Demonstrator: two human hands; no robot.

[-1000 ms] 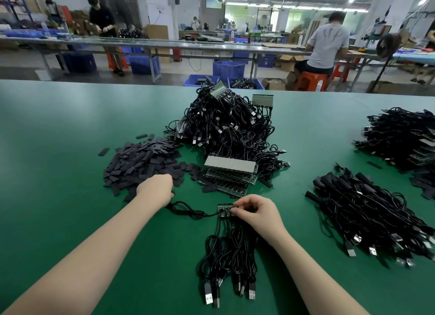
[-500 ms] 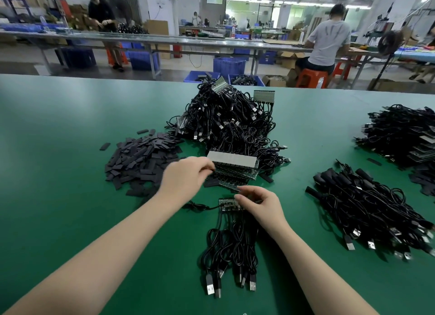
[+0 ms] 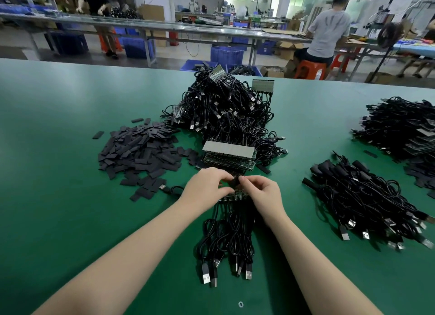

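Edges first: green mat (image 3: pixel 58 197) runs out of frame to the left, to the right and toward us; its far edge lies behind the big heap of cables (image 3: pixel 226 112). Open mat on the near left beside our left forearm, and a narrower lane between our right forearm and the bundle of sleeved cables (image 3: pixel 367 204). Left of the work lie the flat black sleeves (image 3: pixel 141 147) in a spread pile, its nearest pieces close to our left hand (image 3: pixel 207 185). Just beyond our fingertips sit the stacked board panels (image 3: pixel 229 150), little room there.

We hold one black sleeve (image 3: pixel 235 182) between both hands: left hand pinches it from the left, right hand (image 3: pixel 263 192) from the right, fingers curled on it. It sits just above the green board strip (image 3: pixel 237 194), which lies on the mat under our knuckles; whether the two touch we cannot tell. The strip's long axis runs left to right. Its black leads (image 3: pixel 226 239) trail straight toward us between our forearms, USB plugs (image 3: pixel 206 276) at the near ends. The sleeve's own axis is mostly hidden by fingers. A single stray plug (image 3: pixel 163 187) lies on the mat left of our left hand
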